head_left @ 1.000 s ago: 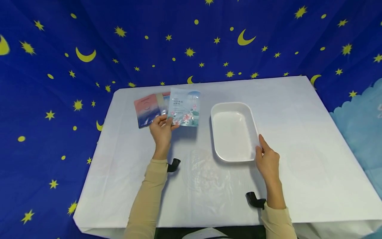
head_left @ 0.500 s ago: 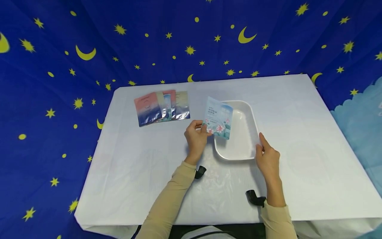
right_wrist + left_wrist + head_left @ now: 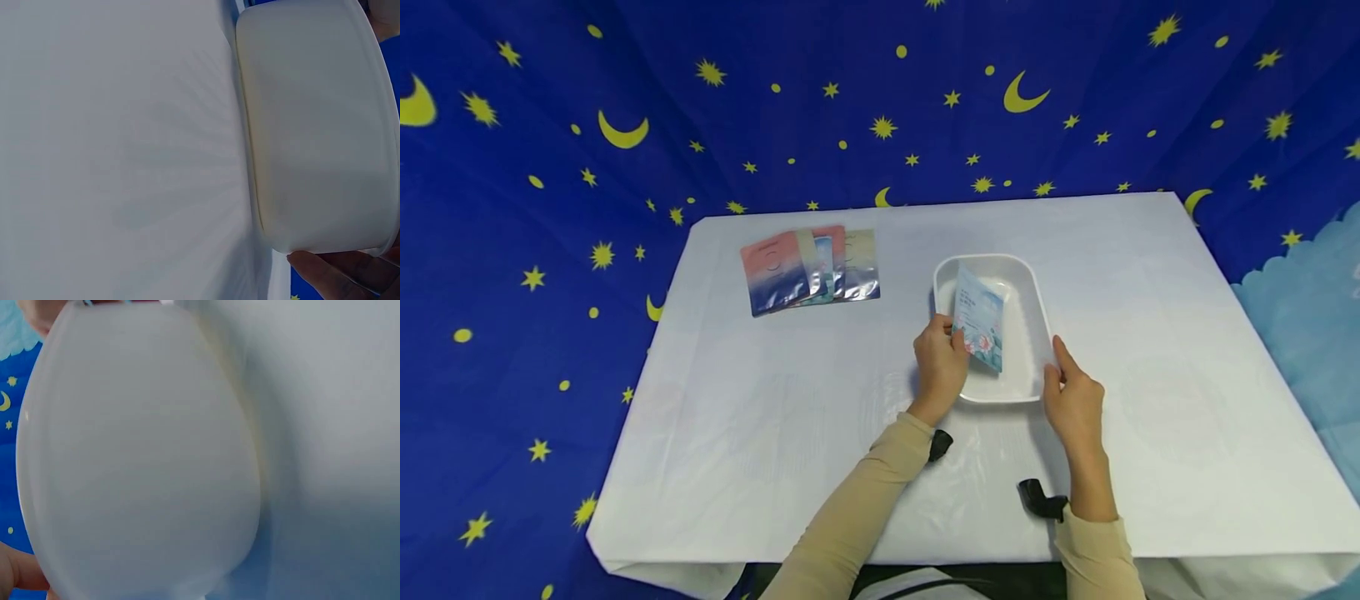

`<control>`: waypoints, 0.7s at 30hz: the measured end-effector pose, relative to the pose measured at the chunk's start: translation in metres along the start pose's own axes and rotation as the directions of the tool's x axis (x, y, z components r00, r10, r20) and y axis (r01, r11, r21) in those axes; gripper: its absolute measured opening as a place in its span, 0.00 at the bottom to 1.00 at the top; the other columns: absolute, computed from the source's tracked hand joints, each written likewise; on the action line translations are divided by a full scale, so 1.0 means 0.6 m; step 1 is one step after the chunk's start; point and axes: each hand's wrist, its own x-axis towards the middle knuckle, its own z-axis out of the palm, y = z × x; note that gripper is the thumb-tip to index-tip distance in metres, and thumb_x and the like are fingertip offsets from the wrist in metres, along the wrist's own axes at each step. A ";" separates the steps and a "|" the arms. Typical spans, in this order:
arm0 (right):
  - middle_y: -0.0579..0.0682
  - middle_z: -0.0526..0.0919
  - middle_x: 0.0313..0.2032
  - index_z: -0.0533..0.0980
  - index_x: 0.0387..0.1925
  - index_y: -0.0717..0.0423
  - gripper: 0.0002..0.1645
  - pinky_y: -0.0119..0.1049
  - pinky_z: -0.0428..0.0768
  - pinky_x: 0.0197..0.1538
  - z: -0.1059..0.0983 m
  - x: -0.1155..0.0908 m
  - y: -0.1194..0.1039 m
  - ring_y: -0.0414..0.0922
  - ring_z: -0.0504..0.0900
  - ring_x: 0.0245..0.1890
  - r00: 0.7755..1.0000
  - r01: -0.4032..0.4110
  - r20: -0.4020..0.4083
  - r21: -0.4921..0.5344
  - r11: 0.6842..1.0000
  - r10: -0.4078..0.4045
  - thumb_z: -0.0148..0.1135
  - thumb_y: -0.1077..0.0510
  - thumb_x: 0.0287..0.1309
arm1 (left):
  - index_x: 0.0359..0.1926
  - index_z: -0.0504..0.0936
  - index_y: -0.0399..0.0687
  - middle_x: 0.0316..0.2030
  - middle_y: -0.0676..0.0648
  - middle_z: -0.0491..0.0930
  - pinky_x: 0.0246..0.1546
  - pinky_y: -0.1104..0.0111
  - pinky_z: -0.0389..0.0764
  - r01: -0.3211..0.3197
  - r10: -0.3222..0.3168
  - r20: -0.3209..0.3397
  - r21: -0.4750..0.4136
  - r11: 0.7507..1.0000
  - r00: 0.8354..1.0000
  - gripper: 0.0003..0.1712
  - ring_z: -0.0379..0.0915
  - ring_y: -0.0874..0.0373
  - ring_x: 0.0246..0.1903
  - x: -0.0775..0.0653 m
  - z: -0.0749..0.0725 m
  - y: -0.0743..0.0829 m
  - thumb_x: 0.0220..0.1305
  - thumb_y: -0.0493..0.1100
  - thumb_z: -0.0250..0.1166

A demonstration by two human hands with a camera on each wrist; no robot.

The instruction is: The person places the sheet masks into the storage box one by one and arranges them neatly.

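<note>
In the head view my left hand [image 3: 942, 367] pinches a light blue packet with pink flowers [image 3: 980, 321] by its lower left edge. The packet is tilted and overlaps the inside of a white rectangular dish [image 3: 1021, 354]. My right hand [image 3: 1073, 400] holds the dish's right rim near the front corner, thumb over the edge. Both wrist views are filled mostly by the outer wall of the dish [image 3: 144, 450]. The right wrist view shows fingertips [image 3: 325, 272] against the dish's end wall.
Several overlapping flat packets [image 3: 778, 271], pink, blue and beige, lie at the back left of the white-covered table [image 3: 700, 417]. A blue curtain [image 3: 820, 100] with stars and moons hangs behind the table.
My left hand has carried the flowered packet rightward from the fanned packets and down over the dish, turning it more edge-on. My right hand stays on the rim.
</note>
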 end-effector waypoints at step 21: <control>0.65 0.76 0.46 0.66 0.58 0.57 0.24 0.50 0.77 0.28 -0.001 -0.002 0.001 0.60 0.81 0.32 1.000 -0.006 0.021 -0.004 1.000 0.006 0.49 0.62 0.58 | 0.48 0.77 0.40 0.39 0.45 0.75 0.25 0.72 0.77 -0.256 0.182 0.244 0.319 0.912 0.953 0.21 0.76 0.59 0.28 -0.018 -0.005 0.010 0.54 0.45 0.62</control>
